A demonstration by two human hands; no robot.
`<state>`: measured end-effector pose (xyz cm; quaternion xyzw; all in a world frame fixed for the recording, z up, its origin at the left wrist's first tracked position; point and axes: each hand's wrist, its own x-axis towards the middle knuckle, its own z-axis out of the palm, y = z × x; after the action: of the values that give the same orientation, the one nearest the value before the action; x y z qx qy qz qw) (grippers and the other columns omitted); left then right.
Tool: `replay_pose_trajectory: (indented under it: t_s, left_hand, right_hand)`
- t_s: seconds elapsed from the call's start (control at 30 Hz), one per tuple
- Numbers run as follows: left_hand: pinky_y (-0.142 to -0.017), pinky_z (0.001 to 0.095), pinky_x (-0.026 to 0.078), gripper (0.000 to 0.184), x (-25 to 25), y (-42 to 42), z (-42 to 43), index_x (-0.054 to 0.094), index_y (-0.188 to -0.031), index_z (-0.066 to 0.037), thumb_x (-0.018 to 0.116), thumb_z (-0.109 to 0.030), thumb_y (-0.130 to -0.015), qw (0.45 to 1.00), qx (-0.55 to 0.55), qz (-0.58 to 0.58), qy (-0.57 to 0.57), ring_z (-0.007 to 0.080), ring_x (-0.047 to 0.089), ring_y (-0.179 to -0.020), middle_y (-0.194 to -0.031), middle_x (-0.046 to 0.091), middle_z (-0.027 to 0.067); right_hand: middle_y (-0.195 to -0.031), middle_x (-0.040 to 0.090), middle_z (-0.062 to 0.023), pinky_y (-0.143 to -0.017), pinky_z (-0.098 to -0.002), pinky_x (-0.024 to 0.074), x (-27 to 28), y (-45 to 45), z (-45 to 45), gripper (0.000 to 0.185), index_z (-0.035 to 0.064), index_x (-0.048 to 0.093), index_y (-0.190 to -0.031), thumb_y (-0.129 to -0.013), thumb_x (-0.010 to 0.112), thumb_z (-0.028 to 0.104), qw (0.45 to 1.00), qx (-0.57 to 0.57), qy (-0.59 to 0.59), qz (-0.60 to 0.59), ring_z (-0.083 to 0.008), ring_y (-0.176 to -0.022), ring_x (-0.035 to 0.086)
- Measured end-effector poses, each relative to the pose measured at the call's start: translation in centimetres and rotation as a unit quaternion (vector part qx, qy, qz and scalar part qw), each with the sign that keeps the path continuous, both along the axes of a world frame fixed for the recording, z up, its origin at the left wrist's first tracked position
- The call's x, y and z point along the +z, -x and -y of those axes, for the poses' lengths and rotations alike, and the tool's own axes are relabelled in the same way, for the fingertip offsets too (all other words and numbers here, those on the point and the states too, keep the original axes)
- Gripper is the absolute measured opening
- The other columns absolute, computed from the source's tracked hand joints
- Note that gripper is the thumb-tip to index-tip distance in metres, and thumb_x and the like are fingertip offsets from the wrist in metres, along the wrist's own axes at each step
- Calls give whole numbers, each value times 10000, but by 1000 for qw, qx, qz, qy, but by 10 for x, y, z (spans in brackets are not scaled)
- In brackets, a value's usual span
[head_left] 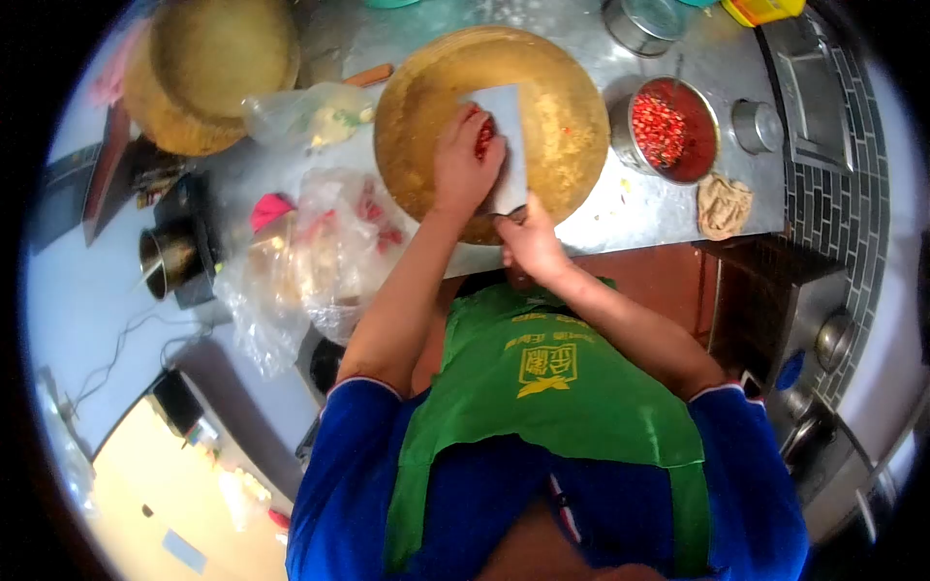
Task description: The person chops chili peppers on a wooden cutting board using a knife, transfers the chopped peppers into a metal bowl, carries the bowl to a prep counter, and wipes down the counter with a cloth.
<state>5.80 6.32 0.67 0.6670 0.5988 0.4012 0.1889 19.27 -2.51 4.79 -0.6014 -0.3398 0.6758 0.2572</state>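
A cleaver (509, 145) lies over the round wooden chopping board (572, 87), its broad blade pointing away from me. My right hand (533, 242) is wrapped around its handle at the board's near edge. Chopped red chilies (484, 138) are gathered against the blade, and my left hand (465, 167) curls over them with the thumb on the near side. Small pale and red bits are scattered on the board's surface. Right of the board, a steel pot (712, 145) holds many chopped red chilies, with a utensil handle at its rim.
A tan cloth (724, 206) and a small metal container (758, 126) sit right of the pot. A lidded metal pot (646, 24) stands behind. Plastic bags (329, 232) crowd the left side, beside another round wooden board (228, 58). The steel table (620, 218) ends close to my apron.
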Motion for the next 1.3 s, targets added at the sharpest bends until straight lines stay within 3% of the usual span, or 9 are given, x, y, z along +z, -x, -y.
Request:
replay_pose_trajectory:
  t_s: [0.33,0.63,0.77,0.83,0.9,1.1,1.17,1.23,1.3]
  left_hand:
    - [-1033,452,455,330,48,-71,-26,658,-1096,1,715,-133,-800,998,-41,-12,-47,401,548,-1214,-1273,589,215]
    - [-1058,500,409,324,85,-233,-80,615,-1087,-18,716,-103,-791,955,-146,130,-224,439,476,-1267,-1301,532,202]
    - [-1026,502,413,297,42,-263,-72,604,-1089,-9,688,-73,-811,958,-138,246,-51,408,496,-1223,-1278,530,205]
    - [-1011,485,413,192,36,-257,-74,650,-1029,-28,662,-105,-854,972,-158,86,-148,409,528,-1166,-1178,617,181]
    - [-1027,468,400,140,36,-245,-71,687,-994,-43,633,-116,-887,969,-182,11,-165,404,549,-1159,-1116,665,164]
    - [-779,398,521,204,84,-198,-53,668,-998,-11,590,-195,-961,986,-110,124,18,361,658,-873,-952,681,186]
    - [-760,416,504,171,118,-173,-25,659,-953,-18,582,-171,-950,975,-102,155,121,380,635,-869,-917,669,175]
    - [-737,418,496,161,114,-143,4,657,-946,-22,591,-169,-951,988,-119,76,68,377,634,-825,-899,658,179]
    - [-777,382,524,217,105,-106,32,677,-1021,-7,598,-202,-967,979,-161,1,128,293,678,-860,-921,685,190]
  right_hand:
    - [-593,523,-52,-393,-318,424,23,-56,-13,312,-26,441,-1160,-922,620,66,992,-68,-43,-100,-151,-443,510]
    - [-720,563,-17,-406,-241,395,58,-198,-42,215,59,457,-1059,-929,627,36,966,-157,-204,34,-67,-485,485]
    - [-750,637,-163,-535,-404,482,51,-245,-50,227,26,485,-1020,-903,663,103,891,-95,-309,320,-308,-593,623]
    - [-803,645,-261,-659,-495,499,55,-255,-54,245,9,492,-1009,-886,670,124,850,-84,-324,408,-474,-761,640]
    - [-793,653,-238,-665,-468,510,57,-260,-56,230,8,497,-991,-895,668,128,840,-107,-329,418,-439,-741,654]
    - [-792,659,-204,-673,-430,511,72,-242,-58,247,3,513,-1033,-895,683,118,910,-136,-272,283,-342,-706,663]
    - [-770,648,-125,-562,-365,490,69,-229,-58,218,11,526,-1048,-899,670,82,923,-132,-287,220,-216,-603,621]
    - [-753,631,-79,-495,-322,462,87,-204,-52,195,15,531,-1042,-904,659,65,953,-125,-236,145,-154,-543,581]
    - [-665,528,-18,-411,-278,417,84,-180,-50,164,35,503,-1004,-909,637,43,967,-119,-218,55,-110,-453,493]
